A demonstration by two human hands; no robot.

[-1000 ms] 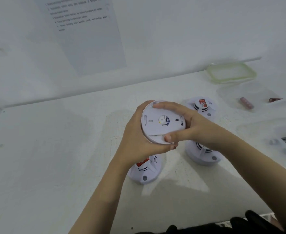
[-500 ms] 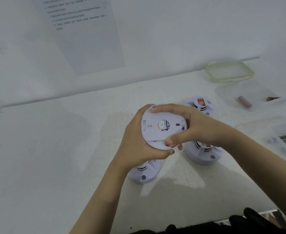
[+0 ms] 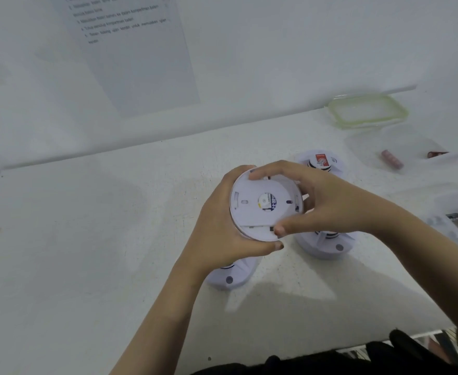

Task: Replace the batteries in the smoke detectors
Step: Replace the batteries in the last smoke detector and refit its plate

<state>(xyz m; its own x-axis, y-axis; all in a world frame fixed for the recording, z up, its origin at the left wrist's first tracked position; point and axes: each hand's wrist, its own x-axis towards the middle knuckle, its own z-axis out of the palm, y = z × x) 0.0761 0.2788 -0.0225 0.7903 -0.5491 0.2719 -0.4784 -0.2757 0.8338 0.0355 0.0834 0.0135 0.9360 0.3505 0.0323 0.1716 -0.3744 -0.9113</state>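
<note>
The smoke detector sits up off the table at the centre of the view, back plate turned toward the person, gripped from both sides. The left hand cups it from nine o'clock, thumb hooked under the lower rim, while the right hand closes over it from three o'clock, fingers along the top edge and thumb pressing at the bottom. Held this way, it looks as though one hand braces the body so the other can twist or pry the back plate, probably to reach the battery. Whether the plate is loose yet, I cannot tell. Three more detectors rest on the white table: one at one o'clock, one at four o'clock, one at seven o'clock, all partly covered by the hands. Farther toward two o'clock a clear container holds a reddish battery; a second dark item beside it is too small to name. The sheet on the wall is too blurred to read.
</note>
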